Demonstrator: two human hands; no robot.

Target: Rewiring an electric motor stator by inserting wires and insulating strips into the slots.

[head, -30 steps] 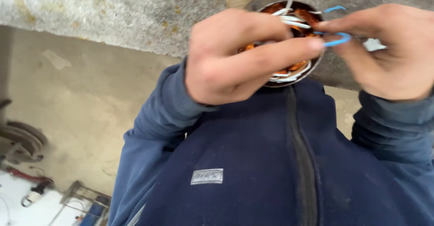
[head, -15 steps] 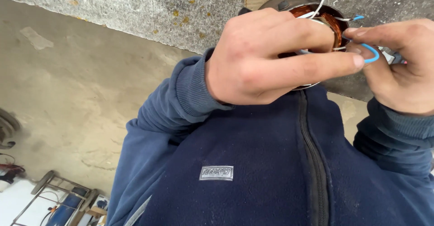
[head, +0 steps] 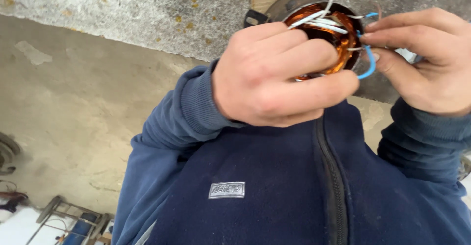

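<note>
Copper-wound round motor stator in a dark metal housing (head: pixel 338 39) sits at the edge of a grey concrete ledge (head: pixel 147 14). Left hand (head: pixel 274 78) is closed around the stator's near side. Right hand (head: pixel 427 63), just beside the stator, pinches a curved blue wire (head: pixel 369 63) among white leads (head: pixel 314 22).

The motor stator (head: pixel 338 39) sits between the hands, under the left hand (head: pixel 274 78); the right hand (head: pixel 427 63) is just right of it, touching its wires (head: pixel 365 63).
</note>
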